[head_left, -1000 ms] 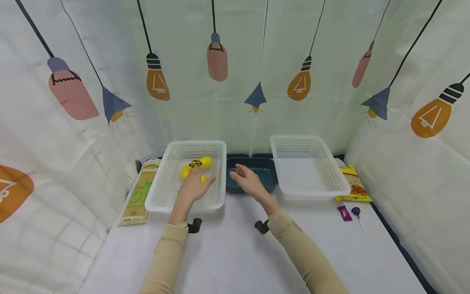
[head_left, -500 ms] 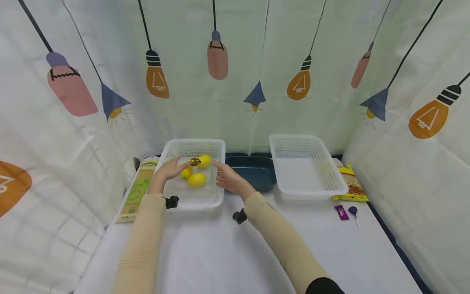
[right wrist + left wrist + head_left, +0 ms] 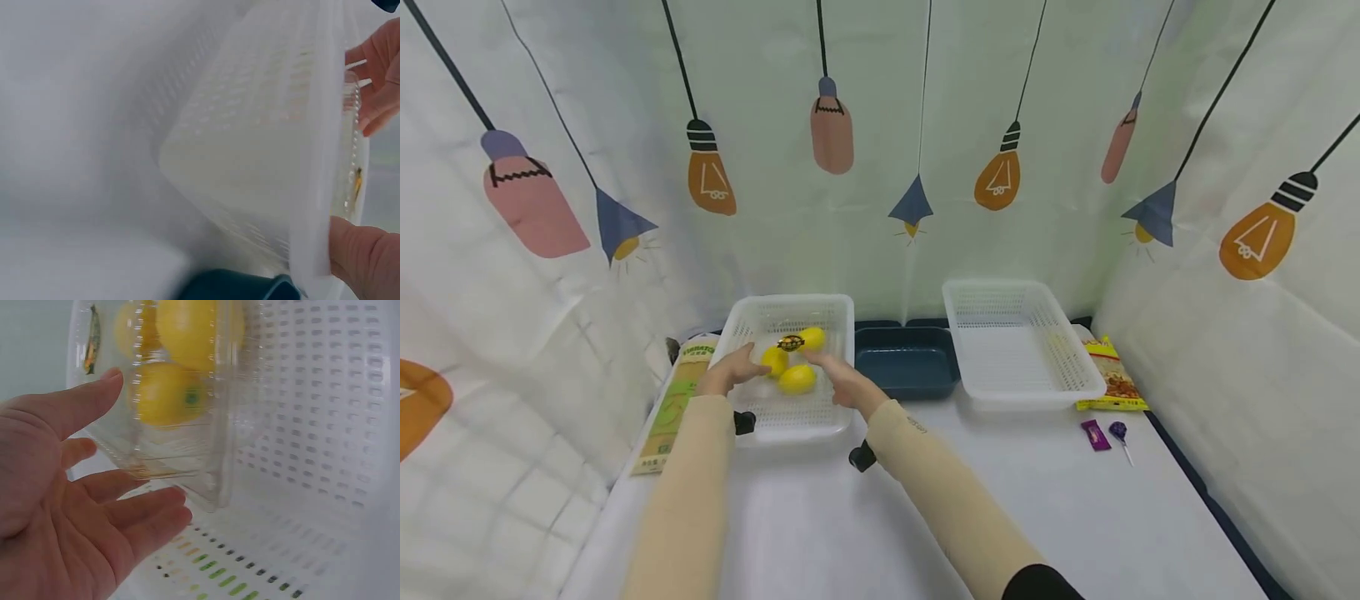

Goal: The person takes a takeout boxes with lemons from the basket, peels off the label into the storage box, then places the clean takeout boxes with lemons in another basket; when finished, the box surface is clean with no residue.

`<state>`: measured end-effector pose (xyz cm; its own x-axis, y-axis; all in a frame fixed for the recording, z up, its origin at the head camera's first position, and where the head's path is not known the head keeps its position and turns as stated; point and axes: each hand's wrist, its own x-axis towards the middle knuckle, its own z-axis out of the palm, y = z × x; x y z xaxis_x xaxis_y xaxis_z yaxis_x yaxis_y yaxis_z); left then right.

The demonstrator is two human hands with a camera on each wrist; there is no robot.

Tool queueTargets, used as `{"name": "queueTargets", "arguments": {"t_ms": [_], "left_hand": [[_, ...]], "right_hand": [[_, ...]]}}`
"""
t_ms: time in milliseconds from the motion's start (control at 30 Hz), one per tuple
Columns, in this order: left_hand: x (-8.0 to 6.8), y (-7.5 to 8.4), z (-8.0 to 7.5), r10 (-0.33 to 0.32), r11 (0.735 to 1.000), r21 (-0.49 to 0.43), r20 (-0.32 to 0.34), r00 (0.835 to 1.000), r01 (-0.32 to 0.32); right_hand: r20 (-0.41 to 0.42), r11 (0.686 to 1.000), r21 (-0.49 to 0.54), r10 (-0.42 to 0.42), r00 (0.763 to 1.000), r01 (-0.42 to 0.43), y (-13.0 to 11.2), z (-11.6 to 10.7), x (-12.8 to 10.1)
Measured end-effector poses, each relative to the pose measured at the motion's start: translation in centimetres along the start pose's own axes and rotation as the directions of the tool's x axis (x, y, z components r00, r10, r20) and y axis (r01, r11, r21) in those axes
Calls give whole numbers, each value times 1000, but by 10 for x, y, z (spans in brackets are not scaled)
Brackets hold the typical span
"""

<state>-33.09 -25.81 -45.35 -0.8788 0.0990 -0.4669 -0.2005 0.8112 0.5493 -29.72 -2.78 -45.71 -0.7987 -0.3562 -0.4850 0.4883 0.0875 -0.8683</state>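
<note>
A clear plastic box (image 3: 219,425) of yellow lemons (image 3: 797,380) lies in the left white basket (image 3: 793,302), with a black-and-gold label (image 3: 790,342) on its lid. My left hand (image 3: 730,372) is at the box's left side. In the left wrist view its thumb is stretched out near the upper edge, and extended fingers (image 3: 150,531) reach the lower edge. Over the basket's right rim, my right hand (image 3: 850,387) reaches toward the box's right side. The right wrist view shows its thumb (image 3: 359,250); the basket wall hides most of the other fingers.
A dark blue tray (image 3: 904,387) stands between the left basket and a second white basket (image 3: 1022,398). A green-and-tan packet (image 3: 662,425) lies at the left; a yellow snack bag (image 3: 1112,379), purple wrapped candy (image 3: 1096,435) and lollipop (image 3: 1118,431) lie at the right.
My left hand has moved left from over the lemons to the box's left side. My right hand has moved left, from over the blue tray into the left basket.
</note>
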Motion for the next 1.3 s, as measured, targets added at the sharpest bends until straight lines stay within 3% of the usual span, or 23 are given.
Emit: {"name": "queueTargets", "arguments": {"t_ms": [200, 500, 700, 1000, 1133, 1300], "left_hand": [[4, -6, 4, 11, 992, -127, -9, 1000, -12], [1, -3, -2, 14, 991, -132, -58, 998, -22], [-10, 0, -9, 68, 989, -126, -100, 993, -81], [-30, 7, -13, 163, 983, -48, -191, 968, -175], [-38, 17, -13, 208, 976, -10, -231, 951, -216], [-54, 37, -13, 221, 968, -49, -285, 933, -244]], "right_hand": [[-48, 999, 36, -10, 999, 11, 10, 2, 4], [-56, 998, 58, -37, 998, 41, 4, 3, 1], [-51, 998, 43, -33, 998, 35, -2, 3, -8], [-142, 982, -180, -83, 986, 56, -6, -7, -25], [-205, 958, -273, -146, 968, 86, -8, -17, -35], [-242, 918, -363, -258, 935, 159, -14, -34, -47]]}}
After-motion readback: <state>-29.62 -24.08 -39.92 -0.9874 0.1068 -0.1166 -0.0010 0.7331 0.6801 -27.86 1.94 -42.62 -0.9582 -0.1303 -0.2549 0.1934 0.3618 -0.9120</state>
